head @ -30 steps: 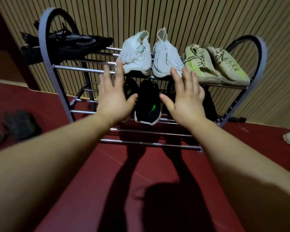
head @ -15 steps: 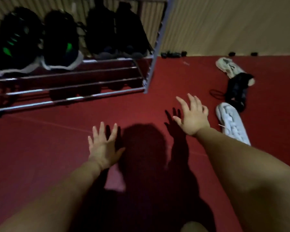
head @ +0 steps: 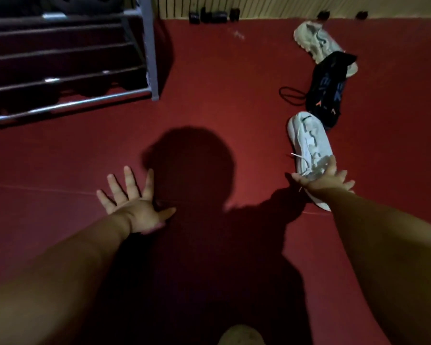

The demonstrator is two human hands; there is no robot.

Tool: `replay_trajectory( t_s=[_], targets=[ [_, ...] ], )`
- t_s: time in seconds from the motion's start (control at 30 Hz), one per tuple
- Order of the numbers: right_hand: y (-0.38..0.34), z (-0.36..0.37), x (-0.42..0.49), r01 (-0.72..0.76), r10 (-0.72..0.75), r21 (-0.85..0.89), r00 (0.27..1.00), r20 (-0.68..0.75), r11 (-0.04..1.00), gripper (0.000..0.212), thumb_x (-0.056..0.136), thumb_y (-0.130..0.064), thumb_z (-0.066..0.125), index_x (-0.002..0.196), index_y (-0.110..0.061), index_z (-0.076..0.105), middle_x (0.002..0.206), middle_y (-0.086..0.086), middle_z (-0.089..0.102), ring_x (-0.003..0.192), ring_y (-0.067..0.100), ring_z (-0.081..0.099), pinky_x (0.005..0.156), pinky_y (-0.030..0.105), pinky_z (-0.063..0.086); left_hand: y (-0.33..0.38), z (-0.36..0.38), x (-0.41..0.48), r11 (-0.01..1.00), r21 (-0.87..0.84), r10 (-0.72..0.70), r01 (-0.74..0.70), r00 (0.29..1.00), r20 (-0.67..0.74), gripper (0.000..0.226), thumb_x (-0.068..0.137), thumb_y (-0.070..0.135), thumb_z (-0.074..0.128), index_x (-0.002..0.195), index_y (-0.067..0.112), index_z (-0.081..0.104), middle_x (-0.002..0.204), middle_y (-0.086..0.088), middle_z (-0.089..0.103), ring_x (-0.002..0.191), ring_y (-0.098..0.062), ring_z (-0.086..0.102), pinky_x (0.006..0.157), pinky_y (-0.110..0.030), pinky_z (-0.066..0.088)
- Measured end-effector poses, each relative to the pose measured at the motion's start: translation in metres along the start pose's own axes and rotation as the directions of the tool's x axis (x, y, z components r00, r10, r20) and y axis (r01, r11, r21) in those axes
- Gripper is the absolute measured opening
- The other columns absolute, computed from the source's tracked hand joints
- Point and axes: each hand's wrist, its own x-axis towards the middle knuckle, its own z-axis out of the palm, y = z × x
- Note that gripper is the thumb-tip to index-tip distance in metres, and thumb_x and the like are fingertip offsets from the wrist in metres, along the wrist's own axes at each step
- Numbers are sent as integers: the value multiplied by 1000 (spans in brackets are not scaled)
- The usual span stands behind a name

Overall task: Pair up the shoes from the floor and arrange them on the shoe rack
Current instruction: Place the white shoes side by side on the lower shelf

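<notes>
Three shoes lie on the red floor at the right. Nearest is a white sneaker, toe pointing away. Beyond it lies a black shoe with blue and orange marks. Farthest is a pale off-white shoe, partly under the black one. My right hand is spread over the white sneaker's heel and laces, fingers apart, not closed on it. My left hand hovers flat and open above bare floor, holding nothing. The shoe rack shows only its lower bars and right post at the top left.
The black shoe's lace loops onto the floor. Small dark objects sit along the slatted wall's base. My shadow falls across the red floor between my arms.
My view has swung down and right, away from the rack's shelves. My right hand has moved right onto the white sneaker's heel. My left hand has stayed spread over the floor.
</notes>
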Motion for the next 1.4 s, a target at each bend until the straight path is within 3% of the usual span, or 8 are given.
replay_trajectory(
  t_s=[0.3, 0.5, 0.7, 0.83, 1.03, 1.17, 1.3, 1.4],
  targets=[
    [-9, 9, 20, -136, 129, -77, 988, -87, 988, 122, 59, -67, 74, 148, -34, -3, 138, 23, 35, 127, 40, 35, 106, 49, 25, 0, -6, -1, 1000, -4, 1, 0, 997, 78, 106, 74, 82, 37, 140, 37, -31, 143, -11, -47, 131, -44, -38, 105, -63, -14],
    [-11, 27, -18, 3, -5, -15, 993, -118, 1000, 113, 63, -66, 71, 148, -28, 6, 139, 20, 34, 129, 36, 32, 106, 46, 25, -3, -5, -3, 1000, -1, 27, -27, 996, 84, 106, 74, 81, 40, 140, 38, -31, 143, -11, -47, 130, -43, -39, 106, -64, -14],
    [-26, 46, -83, 366, -371, -152, 928, -11, 918, 117, 67, -63, 69, 150, -24, -4, 138, 19, 31, 127, 36, 32, 104, 46, 28, -32, -6, -16, 967, 184, 168, -177, 984, 63, 97, 81, 75, 37, 142, 37, -28, 148, -8, -39, 135, -39, -34, 111, -56, -14],
    [-49, 70, -140, 580, -581, -186, 812, 56, 793, 120, 68, -61, 69, 150, -23, -10, 136, 14, 32, 124, 32, 32, 101, 44, 29, -81, -17, -32, 898, 393, 222, -199, 975, -12, 96, 86, 67, 38, 146, 24, -23, 153, -9, -30, 137, -34, -33, 109, -57, -17],
    [-111, 99, -224, 807, -801, -242, 580, 150, 539, 117, 68, -60, 70, 150, -24, -7, 134, 7, 34, 122, 26, 36, 98, 38, 32, -194, -43, -68, 943, 317, -62, 96, 991, -117, 94, 87, 68, 35, 146, 23, -24, 154, -9, -27, 138, -36, -30, 109, -58, -15],
    [-161, 128, -277, 924, -946, -315, 278, 168, 216, 104, 65, -71, 51, 150, -19, 20, 126, 15, 51, 110, 37, 52, 89, 44, 41, -267, -20, -108, 938, 254, -228, 235, 972, -58, 94, 86, 70, 36, 147, 27, -20, 156, -8, -23, 140, -36, -27, 109, -59, -14],
    [-211, 149, -334, 941, -916, -323, 38, 398, -102, 105, 75, -63, 59, 151, -24, -2, 149, 9, 26, 136, 28, 27, 107, 41, 23, -322, 17, -146, 904, 293, -320, 311, 947, -17, 75, 96, 44, 34, 149, 26, -17, 155, -8, -24, 139, -35, -28, 108, -59, -17],
    [-239, 162, -377, 897, -864, -294, -162, 476, -330, 103, 77, -59, 61, 150, -25, -3, 149, 6, 27, 136, 25, 26, 106, 40, 22, -355, 36, -175, 878, 306, -388, 368, 922, 4, 76, 96, 39, 37, 150, 21, -14, 156, -9, -22, 139, -36, -28, 106, -60, -18]
  ],
)
